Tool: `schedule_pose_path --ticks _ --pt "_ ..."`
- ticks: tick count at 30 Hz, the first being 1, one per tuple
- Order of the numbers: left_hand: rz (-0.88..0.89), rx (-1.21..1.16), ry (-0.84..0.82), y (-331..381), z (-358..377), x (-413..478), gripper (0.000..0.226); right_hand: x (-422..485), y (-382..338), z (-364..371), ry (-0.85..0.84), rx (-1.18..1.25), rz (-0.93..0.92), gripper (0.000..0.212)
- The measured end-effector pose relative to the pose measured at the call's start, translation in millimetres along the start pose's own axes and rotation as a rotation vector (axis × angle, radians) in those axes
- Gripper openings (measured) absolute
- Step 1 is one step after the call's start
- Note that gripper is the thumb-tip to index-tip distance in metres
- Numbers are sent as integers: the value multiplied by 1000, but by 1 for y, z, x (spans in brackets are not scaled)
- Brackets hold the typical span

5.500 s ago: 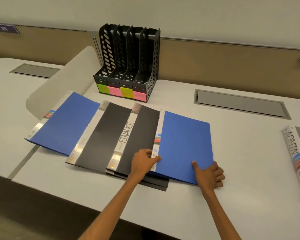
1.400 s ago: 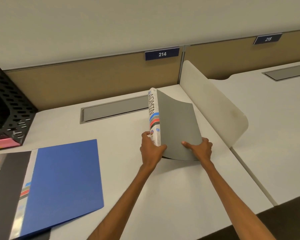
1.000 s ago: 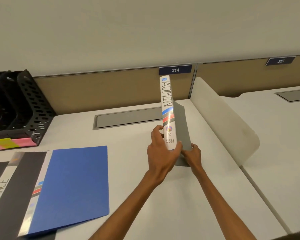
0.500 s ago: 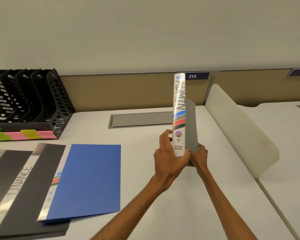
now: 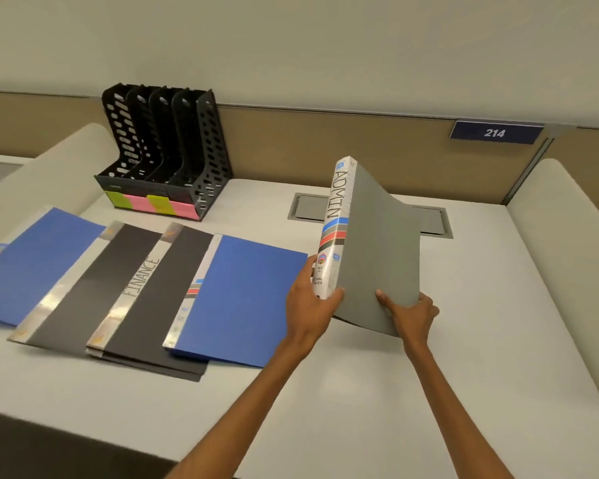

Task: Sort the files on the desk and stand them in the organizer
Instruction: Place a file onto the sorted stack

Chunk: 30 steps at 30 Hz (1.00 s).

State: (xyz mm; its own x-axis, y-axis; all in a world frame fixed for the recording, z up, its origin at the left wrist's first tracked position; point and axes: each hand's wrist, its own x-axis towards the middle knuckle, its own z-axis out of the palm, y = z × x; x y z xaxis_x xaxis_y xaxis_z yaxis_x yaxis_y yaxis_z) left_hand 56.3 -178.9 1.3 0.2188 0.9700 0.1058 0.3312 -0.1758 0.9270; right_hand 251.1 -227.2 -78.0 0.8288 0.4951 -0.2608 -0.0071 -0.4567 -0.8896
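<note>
A grey ring binder point(image 5: 377, 243) with "ADMIN" on its white spine stands tilted above the desk, right of centre. My left hand point(image 5: 310, 300) grips the bottom of its spine. My right hand point(image 5: 412, 314) holds the lower edge of its grey cover, thumb on the front. Several flat files lie fanned out at the left: a blue one point(image 5: 242, 295) nearest my hands, a black one marked "FINANCE" point(image 5: 142, 278), another black one point(image 5: 83, 281), and a blue one point(image 5: 32, 264) furthest left. The black slotted organizer point(image 5: 173, 150) stands empty at the back left, with green and pink labels.
A grey cable hatch point(image 5: 429, 219) is set into the desk behind the binder. Curved white dividers rise at the left point(image 5: 49, 167) and right point(image 5: 561, 209) sides. A tan partition with a "214" plate point(image 5: 495, 133) runs along the back.
The view has swung left, bringing the organizer and all the flat files into sight. The binder has turned so its grey cover faces me, and both hands have carried it leftward toward the files.
</note>
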Motion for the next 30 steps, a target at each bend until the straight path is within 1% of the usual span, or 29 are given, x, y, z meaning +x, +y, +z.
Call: schedule_pose_path --ticks 2,4,8,11,16,20,25,27,30 --pt "-52 42 -21 -17 -17 1 80 -10 2 14 -20 -12 -7 101" --pt "-88 75 -22 -30 -34 3 82 -20 0 28 -49 -31 -32 101" --pt "-127 125 -39 -56 -69 2 76 -45 -2 55 -114 -72 -33 99" --pt "-138 135 -79 -77 -93 2 70 -66 2 70 -125 -96 -38 96" --pt "-141 170 -165 -106 -124 -2 70 -95 8 90 -145 -169 -9 95" --pt "-180 345 -173 -129 -144 -3 77 -115 9 107 -130 -282 -6 98" --pt "-130 521 -166 -148 -162 -9 71 -136 16 123 -123 -444 7 104" --pt "-128 506 -163 -153 -165 -12 70 -140 18 126 -119 -473 8 104" --pt "-136 453 -140 -155 -169 -14 69 -145 19 129 -119 -449 13 103"
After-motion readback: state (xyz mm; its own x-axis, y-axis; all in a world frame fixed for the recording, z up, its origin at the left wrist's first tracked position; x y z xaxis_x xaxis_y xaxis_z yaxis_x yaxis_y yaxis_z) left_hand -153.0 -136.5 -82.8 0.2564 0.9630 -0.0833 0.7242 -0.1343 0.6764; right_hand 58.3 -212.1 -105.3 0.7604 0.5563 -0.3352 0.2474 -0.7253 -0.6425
